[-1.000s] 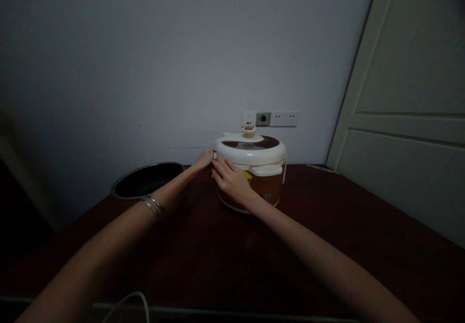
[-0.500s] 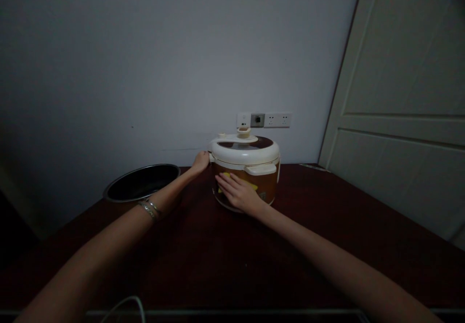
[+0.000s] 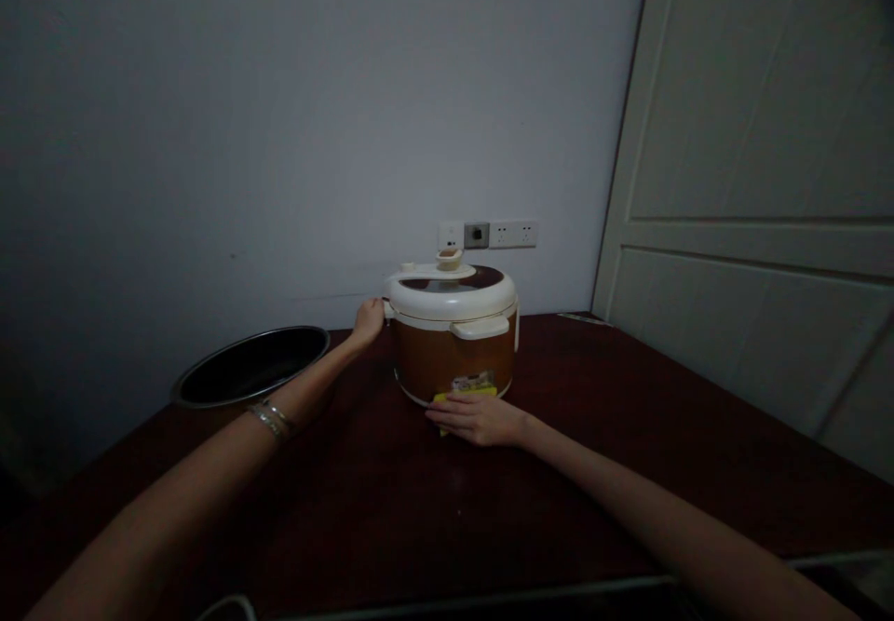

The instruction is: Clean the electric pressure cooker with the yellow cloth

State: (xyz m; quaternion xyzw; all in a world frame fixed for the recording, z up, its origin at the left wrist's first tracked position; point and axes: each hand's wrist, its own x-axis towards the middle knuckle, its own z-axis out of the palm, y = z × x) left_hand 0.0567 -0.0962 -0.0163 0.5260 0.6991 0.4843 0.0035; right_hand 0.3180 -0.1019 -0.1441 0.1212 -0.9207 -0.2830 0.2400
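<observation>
An electric pressure cooker (image 3: 419,351) with a white lid and brown-orange body stands on the dark red table (image 3: 391,500). My left hand (image 3: 369,319) is closed around the white handle at the cooker's left side. Low on the cooker's front, my right hand (image 3: 476,418) presses a yellow cloth (image 3: 481,393) against the body, fingers pointing left. Most of the cloth is hidden beneath the palm. Just above it a pale label (image 3: 473,382) shows on the cooker.
A dark basin (image 3: 248,365) with a metallic rim sits at the left, behind my left forearm. Wall sockets (image 3: 513,234) are behind the cooker. A pale panelled door (image 3: 740,276) rises at the right, and a white cable (image 3: 234,605) loops at the bottom edge.
My right hand has slid down the cooker's front with the yellow cloth, uncovering the body above. My left hand keeps its grip on the handle. The whole view has shifted slightly.
</observation>
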